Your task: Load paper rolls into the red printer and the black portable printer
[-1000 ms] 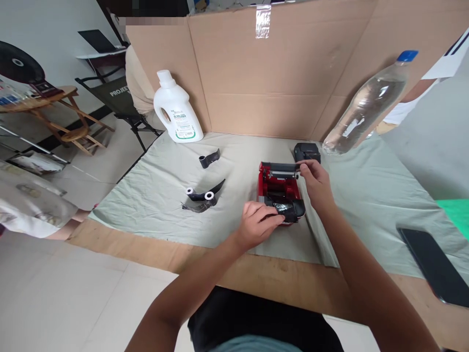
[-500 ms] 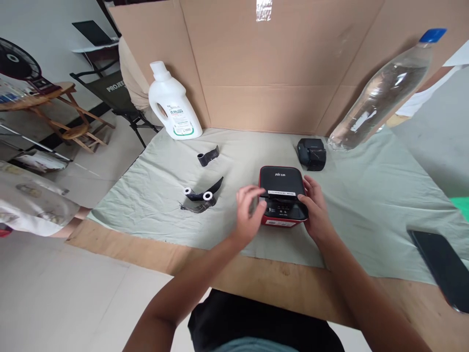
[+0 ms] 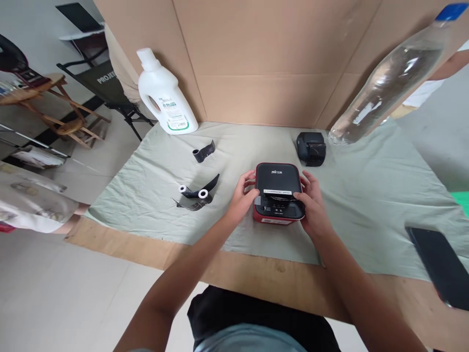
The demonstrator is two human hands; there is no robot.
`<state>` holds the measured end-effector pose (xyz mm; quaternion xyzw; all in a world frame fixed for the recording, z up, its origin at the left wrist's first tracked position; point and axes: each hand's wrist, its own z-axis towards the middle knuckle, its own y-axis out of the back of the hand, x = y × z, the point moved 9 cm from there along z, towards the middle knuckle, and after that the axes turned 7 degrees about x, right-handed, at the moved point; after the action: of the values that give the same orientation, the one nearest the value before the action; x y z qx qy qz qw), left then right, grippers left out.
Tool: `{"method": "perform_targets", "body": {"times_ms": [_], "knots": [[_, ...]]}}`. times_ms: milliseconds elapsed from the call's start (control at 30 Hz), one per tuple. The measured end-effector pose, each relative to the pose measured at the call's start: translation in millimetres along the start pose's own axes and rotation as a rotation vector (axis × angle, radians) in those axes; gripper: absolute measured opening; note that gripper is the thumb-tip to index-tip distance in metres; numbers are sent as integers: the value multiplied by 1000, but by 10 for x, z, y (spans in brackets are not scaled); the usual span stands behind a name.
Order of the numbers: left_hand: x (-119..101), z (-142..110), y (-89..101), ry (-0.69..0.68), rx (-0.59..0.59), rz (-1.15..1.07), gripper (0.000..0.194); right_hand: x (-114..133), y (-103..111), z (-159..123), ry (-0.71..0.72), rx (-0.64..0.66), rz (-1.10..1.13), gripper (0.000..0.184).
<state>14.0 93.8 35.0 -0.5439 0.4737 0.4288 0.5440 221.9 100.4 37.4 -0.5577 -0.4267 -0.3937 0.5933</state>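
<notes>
Both arms (image 3: 196, 263) reach forward, left grip (image 3: 242, 199) and right grip (image 3: 313, 205) curved, facing each other.

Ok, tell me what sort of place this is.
Probably a makeshift workspace in a home or small office, though I can't tell which: a table spread with a cloth, a cardboard sheet standing along its far side, and a chair behind.
</notes>
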Motion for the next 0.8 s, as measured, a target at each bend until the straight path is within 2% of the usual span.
{"method": "perform_targets", "body": {"times_ms": [233, 367, 533, 800], "knots": [[66, -15, 7, 12, -38, -107, 57, -73, 0, -64, 80, 0, 6, 51], [86, -9, -41, 31, 10, -160, 58, -113, 38, -78, 66, -49, 11, 49], [84, -6, -79, 21, 44, -106, 60, -171, 39, -75, 35, -75, 25, 44], [103, -10, -75, 14, 35, -28, 61, -182, 57, -9, 60, -57, -6, 54]]}}
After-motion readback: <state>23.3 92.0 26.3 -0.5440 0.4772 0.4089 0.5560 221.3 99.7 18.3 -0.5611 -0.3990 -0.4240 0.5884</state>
